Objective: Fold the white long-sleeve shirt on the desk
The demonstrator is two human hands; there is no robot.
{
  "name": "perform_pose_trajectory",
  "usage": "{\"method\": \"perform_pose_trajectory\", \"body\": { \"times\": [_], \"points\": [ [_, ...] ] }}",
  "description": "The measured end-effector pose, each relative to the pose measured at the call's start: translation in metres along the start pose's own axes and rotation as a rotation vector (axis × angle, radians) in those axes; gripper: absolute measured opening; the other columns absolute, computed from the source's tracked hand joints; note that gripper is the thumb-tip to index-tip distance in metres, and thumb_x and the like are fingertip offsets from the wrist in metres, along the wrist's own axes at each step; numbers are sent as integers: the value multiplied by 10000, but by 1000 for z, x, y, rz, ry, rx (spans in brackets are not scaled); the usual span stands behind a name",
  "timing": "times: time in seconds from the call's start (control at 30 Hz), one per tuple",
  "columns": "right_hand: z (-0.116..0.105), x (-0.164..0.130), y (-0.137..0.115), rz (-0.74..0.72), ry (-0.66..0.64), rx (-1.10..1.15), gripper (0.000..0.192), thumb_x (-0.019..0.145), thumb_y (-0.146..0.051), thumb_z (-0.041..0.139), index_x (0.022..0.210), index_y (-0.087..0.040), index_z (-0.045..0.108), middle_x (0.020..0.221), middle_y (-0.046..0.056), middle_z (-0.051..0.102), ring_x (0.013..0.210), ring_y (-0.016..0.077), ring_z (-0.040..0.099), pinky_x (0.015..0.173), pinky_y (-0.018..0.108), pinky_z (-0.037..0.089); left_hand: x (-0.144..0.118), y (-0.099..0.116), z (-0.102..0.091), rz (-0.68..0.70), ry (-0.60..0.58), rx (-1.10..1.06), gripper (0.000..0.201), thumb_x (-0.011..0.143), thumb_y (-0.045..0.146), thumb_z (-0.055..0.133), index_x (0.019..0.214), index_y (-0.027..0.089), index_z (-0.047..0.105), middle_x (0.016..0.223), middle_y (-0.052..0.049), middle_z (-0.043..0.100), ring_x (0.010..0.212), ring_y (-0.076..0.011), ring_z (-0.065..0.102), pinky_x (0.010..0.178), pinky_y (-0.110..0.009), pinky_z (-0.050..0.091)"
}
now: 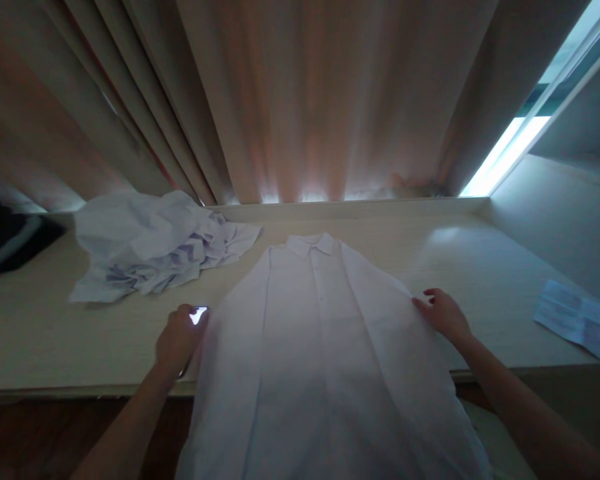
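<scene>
Single head-worn view, looking forward and down from close above the white shirt, curtains directly behind it.

No readable words, brands or numbers anywhere. Faint printed lines on the paper sheet at four o'clock, too blurred to read. Bright glow from the phone screen at nine o'clock, nothing legible on it.

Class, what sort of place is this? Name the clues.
Probably a room in a home: long curtains hang over a window, and a white shirt lies spread on a pale wooden table.
</scene>
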State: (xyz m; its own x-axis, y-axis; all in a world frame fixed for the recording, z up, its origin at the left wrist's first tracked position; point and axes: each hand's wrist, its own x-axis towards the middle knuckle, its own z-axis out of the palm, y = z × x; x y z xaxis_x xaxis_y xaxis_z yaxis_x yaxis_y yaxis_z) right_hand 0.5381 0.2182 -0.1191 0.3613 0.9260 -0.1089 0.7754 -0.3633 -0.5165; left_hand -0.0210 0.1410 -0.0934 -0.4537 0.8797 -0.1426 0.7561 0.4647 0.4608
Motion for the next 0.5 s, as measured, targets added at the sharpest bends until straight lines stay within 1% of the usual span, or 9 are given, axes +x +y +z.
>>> {"method": "perform_pose_trajectory", "body": {
  "times": [0.03, 0.07, 0.1, 0.13, 0.2, 0.27, 0.37, 0.43, 0.5],
  "points": [
    [4, -10, -9, -104, 113, -119, 317, 809, -408, 542, 1022, -173, 529, 983, 125, 584, 901, 236, 558, 713, 312, 421, -6, 9, 8, 49, 19, 99, 507, 798, 603, 328, 902, 173, 577, 827, -105, 624, 774, -247, 604, 677, -359, 442],
    [11, -22, -19, -202, 181, -221, 316, 839, -433, 489, 1024, -180, 525, 1018, 124, 575, 888, 227, 561, 718, 315, 414, -12, 19, 18, 109, 0, 197, 514, 817, 591, 288, 883, 175, 582, 824, -113, 625, 781, -255, 606, 690, -367, 435],
    [18, -34, -29, -261, 174, -287, 316, 857, -463, 444, 994, -191, 529, 1006, 110, 579, 829, 209, 570, 696, 313, 408, -17, 28, 29, 181, -47, 291, 521, 825, 588, 268, 864, 178, 587, 812, -116, 628, 780, -261, 609, 697, -370, 430],
    [27, -47, -39, -316, 105, -337, 328, 855, -499, 435, 943, -200, 537, 963, 91, 590, 778, 195, 572, 663, 304, 400, -23, 36, 40, 244, -98, 359, 521, 820, 598, 282, 861, 181, 592, 817, -118, 634, 791, -267, 613, 706, -371, 426],
    [44, -68, -55, -452, -7, -427, 342, 850, -523, 440, 905, -203, 548, 920, 79, 603, 776, 195, 581, 633, 289, 385, -30, 46, 58, 316, -189, 417, 489, 803, 594, 340, 866, 186, 602, 841, -120, 649, 825, -275, 618, 721, -370, 420],
    [57, -79, -63, -523, -76, -514, 283, 866, -444, 438, 873, -194, 569, 900, 84, 616, 786, 199, 592, 626, 285, 375, -32, 49, 68, 330, -230, 427, 408, 814, 510, 368, 858, 184, 609, 859, -122, 661, 845, -269, 621, 722, -357, 416],
    [63, -79, -60, -530, -98, -566, 230, 876, -279, 401, 803, -184, 597, 852, 89, 638, 754, 193, 603, 627, 287, 361, -28, 43, 68, 343, -248, 415, 306, 824, 347, 352, 832, 177, 606, 867, -121, 668, 839, -241, 619, 712, -327, 402],
    [59, -74, -56, -505, -93, -560, 250, 881, -261, 383, 788, -186, 602, 825, 85, 650, 720, 189, 605, 611, 287, 349, -25, 38, 62, 347, -237, 395, 300, 824, 336, 341, 793, 173, 591, 855, -122, 663, 811, -237, 611, 689, -320, 389],
    [53, -69, -53, -475, -76, -536, 271, 894, -293, 369, 797, -196, 603, 823, 77, 660, 709, 186, 603, 594, 283, 335, -21, 35, 56, 339, -220, 360, 323, 837, 360, 310, 762, 179, 566, 819, -110, 653, 766, -224, 599, 658, -311, 376]
  ]
}}
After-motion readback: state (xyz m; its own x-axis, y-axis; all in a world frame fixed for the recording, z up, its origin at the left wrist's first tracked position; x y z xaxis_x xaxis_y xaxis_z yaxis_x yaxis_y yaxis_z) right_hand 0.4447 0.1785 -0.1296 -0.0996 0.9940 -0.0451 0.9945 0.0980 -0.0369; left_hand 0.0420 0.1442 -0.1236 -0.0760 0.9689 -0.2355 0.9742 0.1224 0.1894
